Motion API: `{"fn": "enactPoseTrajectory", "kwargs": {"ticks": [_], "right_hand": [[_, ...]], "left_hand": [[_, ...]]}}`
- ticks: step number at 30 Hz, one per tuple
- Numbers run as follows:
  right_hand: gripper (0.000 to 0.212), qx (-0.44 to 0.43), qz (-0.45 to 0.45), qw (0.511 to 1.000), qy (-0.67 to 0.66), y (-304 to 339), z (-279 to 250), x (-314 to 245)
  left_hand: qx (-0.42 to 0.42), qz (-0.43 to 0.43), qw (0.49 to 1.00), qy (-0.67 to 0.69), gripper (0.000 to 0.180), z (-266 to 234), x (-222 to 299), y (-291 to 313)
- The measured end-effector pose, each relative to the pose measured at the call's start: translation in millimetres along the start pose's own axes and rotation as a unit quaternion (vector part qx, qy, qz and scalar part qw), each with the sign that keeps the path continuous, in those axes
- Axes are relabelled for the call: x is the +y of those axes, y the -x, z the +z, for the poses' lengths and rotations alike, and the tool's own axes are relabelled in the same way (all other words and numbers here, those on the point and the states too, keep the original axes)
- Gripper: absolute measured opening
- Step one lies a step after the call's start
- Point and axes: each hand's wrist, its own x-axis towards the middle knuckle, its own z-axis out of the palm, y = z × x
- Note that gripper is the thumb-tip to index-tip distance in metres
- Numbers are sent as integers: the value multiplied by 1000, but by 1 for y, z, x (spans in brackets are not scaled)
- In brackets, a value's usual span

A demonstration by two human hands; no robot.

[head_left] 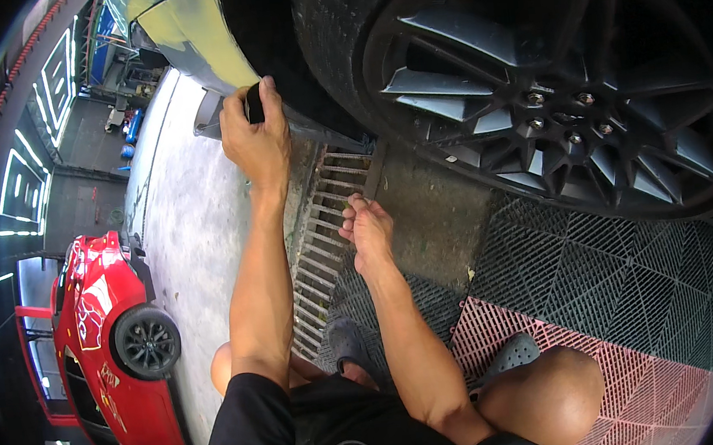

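I am crouched beside a car. My left hand (255,134) is closed around a dark rounded handle-like object (255,104) at the lower edge of the car's body panel (187,30), just ahead of the tyre. My right hand (367,226) reaches down to the metal drain grate (323,225) on the floor, fingertips pinched together at one of its bars; whether it holds anything small is hidden. The black tyre with its grey multi-spoke alloy wheel (531,88) stands right above both hands.
Grey and pink plastic grid floor tiles (599,286) lie under the wheel and my feet in grey clogs (516,351). Pale concrete floor (187,229) stretches left. A red car (117,345) is parked at the far left.
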Motion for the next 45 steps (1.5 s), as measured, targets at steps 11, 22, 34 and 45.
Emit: {"fn": "enactPoseTrajectory", "kwargs": {"ticks": [11,22,34,45], "right_hand": [[14,0,-11,1000,0,-6,-5,3],[17,12,-18,1000,-5,-5,3,-10],[13,-8,19,1000,12,-3,7,10],[17,-13,-49,998,-24,-6,2,-13]], "left_hand": [[52,48,997,32,30,-2,7,-14],[63,110,991,34,28,-16,22,-49],[80,189,979,-10,40,-43,54,-81],[56,197,976,67,33,-46,67,-101]]}}
